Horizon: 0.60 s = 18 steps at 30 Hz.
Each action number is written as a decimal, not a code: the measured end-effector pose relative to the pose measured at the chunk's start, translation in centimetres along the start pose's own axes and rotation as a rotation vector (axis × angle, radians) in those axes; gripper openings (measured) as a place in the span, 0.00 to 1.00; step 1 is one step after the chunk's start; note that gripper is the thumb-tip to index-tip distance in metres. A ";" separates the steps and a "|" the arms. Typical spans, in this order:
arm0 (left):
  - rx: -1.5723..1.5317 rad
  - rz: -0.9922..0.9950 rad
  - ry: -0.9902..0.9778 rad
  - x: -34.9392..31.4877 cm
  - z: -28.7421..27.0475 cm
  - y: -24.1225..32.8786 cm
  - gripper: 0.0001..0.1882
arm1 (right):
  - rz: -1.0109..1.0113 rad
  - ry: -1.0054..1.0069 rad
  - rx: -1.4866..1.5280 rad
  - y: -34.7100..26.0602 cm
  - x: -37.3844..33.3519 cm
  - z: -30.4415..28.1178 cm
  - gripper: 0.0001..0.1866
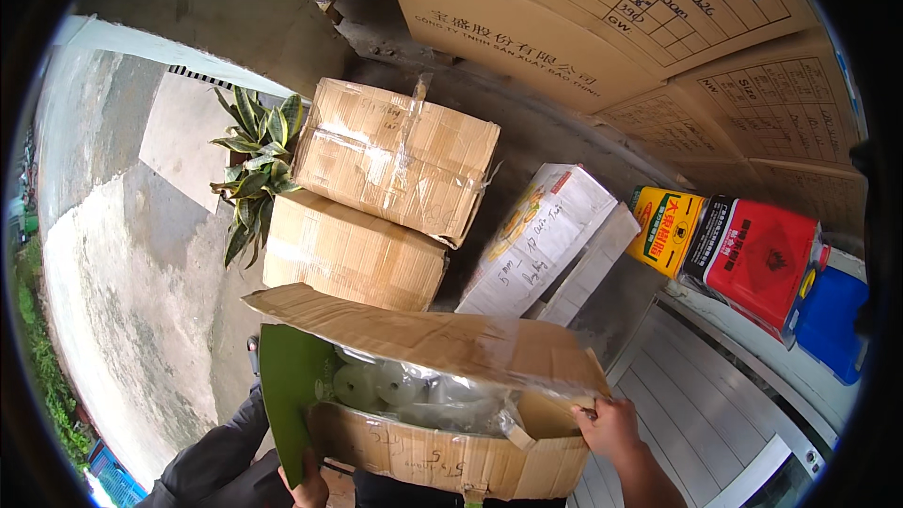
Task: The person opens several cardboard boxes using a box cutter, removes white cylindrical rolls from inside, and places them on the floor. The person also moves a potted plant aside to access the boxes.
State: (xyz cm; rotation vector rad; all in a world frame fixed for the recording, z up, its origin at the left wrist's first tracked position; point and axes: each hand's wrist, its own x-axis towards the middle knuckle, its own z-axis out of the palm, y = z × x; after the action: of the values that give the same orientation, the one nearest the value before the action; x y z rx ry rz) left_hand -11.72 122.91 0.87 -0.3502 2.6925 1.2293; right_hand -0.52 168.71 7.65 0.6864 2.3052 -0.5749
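Note:
An opened cardboard box (428, 452) is in front of me at the bottom of the head view, its large brown flap (423, 329) raised on the far side. Inside lie several pale, translucent rolls (400, 383), partly covered by clear plastic. A green panel (285, 404) stands up along the box's left side. My left hand (308, 486) is closed at the lower end of that panel, close to the box's near left corner. With fingers closed over the edge, my right hand (607, 426) grips the box at its right corner.
Two taped cartons (395, 160) stand beyond the box, beside a potted snake plant (254, 146). A white carton (541, 235) lies to their right. Yellow (666, 230) and red (757, 259) tins and a blue jug (832, 320) line the right side. Large cartons (508, 42) are stacked behind.

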 end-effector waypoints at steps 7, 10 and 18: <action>0.187 -0.058 -0.393 -5.3 2.1 2.8 0.07 | 0.093 0.224 -0.043 8.0 -1.2 0.9 0.22; 0.118 0.122 -0.498 -6.5 5.5 5.8 0.04 | 0.154 0.148 0.029 13.8 3.3 -2.4 0.18; 0.287 0.422 -1.450 -14.9 13.2 2.1 0.11 | 0.005 0.054 -0.259 15.3 18.7 -11.3 0.21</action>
State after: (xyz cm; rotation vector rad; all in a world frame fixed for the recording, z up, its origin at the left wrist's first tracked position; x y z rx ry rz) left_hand 2.62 136.40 -2.64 0.8577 1.5633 0.6322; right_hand -8.61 192.64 -0.85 0.5883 2.3714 -0.2506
